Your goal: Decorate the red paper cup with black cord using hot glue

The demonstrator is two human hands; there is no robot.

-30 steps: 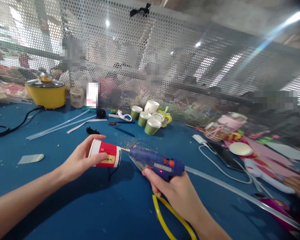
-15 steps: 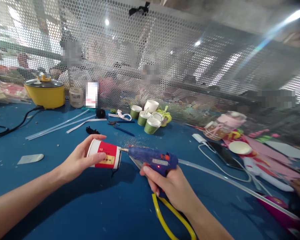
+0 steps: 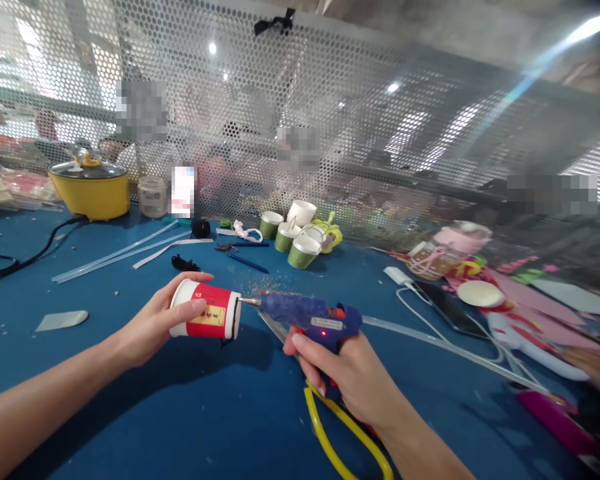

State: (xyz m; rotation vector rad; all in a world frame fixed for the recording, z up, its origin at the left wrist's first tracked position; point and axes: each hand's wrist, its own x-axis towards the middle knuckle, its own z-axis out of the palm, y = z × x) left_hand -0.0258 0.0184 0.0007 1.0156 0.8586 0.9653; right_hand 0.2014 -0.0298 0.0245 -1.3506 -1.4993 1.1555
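Cup (image 3: 216,294), label (image 3: 214,316) blurred — glue gun (image 3: 300,313), part-hidden

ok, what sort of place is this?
Probably a craft workshop: there's a glue gun in the right hand, with green-and-white cups and pliers on the blue worktable.

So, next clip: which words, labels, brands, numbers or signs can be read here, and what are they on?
No text reads clearly.
Red-and-white tapered cup: dark characters on its yellow panel, too small and blurred to read.
Blue pistol-shaped glue gun: print on its pale rectangular label, too small to read.
Clear round jar: faint marking, too blurred.
Bright white upright screen: pixelated, unreadable.
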